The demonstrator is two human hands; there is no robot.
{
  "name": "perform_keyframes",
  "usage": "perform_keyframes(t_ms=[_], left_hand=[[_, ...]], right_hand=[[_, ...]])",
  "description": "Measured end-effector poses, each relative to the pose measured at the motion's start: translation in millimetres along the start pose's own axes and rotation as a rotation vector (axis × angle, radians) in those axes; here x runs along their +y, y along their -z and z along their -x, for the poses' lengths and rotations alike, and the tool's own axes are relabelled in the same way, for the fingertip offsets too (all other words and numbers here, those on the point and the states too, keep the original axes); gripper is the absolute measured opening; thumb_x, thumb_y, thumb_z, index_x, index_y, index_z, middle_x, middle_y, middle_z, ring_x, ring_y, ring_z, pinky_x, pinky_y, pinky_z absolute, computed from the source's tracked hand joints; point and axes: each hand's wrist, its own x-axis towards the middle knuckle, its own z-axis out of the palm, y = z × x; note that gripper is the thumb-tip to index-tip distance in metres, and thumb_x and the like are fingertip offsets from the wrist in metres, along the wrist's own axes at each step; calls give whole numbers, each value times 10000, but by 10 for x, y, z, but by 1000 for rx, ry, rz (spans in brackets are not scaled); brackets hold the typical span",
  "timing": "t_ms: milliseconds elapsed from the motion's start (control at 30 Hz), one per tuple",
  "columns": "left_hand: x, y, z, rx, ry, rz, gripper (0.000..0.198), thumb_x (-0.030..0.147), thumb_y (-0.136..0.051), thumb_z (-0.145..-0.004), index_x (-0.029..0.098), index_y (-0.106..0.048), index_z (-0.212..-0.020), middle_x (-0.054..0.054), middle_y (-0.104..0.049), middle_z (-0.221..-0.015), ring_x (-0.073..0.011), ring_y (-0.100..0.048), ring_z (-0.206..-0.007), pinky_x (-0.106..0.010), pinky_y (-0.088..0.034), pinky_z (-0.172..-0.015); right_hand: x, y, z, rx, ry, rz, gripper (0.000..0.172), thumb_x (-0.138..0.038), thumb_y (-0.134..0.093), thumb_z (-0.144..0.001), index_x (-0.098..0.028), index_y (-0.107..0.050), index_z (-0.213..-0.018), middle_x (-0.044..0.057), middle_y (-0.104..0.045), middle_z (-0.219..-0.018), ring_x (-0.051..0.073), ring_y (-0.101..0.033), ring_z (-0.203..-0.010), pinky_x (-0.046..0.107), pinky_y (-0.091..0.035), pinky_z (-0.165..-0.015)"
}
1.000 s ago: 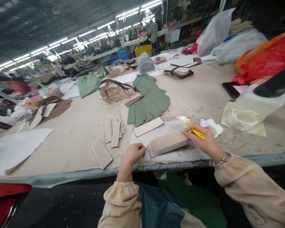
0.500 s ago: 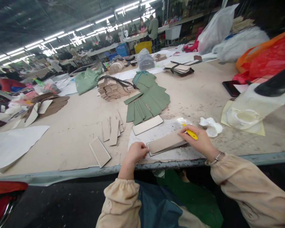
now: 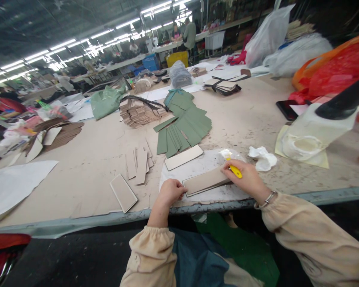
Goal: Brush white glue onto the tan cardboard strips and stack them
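Note:
A tan rectangular panel (image 3: 204, 181) lies on a white sheet (image 3: 194, 167) near the table's front edge. My left hand (image 3: 171, 192) is curled into a fist and presses on the panel's left end. My right hand (image 3: 245, 178) rests on the panel's right end, fingers wrapped round a yellow tool (image 3: 234, 170). A second pale panel (image 3: 183, 157) sits just beyond on the same sheet.
Green strips (image 3: 182, 127) fan out behind, tan strips (image 3: 139, 161) and one bordered panel (image 3: 123, 193) lie to the left. Crumpled tissue (image 3: 262, 157), a glue bag (image 3: 312, 133), a phone (image 3: 285, 109) and red bags (image 3: 332, 71) fill the right. People work at far tables.
The view has shifted slightly. My left hand has slid right onto the panel's end, and my right hand with the yellow tool has moved a little left along the panel.

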Motion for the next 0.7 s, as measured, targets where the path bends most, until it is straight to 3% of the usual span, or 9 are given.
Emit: perform_keyframes(t_ms=[700], left_hand=[[-10,-14,-40,7,-3,-65,214,321,-584,-739,175,-600,-584,-5,-601,-489,-132,-579,-492,-223,-388,-518]], right_hand=[[-13,-15,11,-24,31,75,67,-192,-530,-780,-203,-596,-776,25,-634,-796,172,-589,-795,276,-424,-732]])
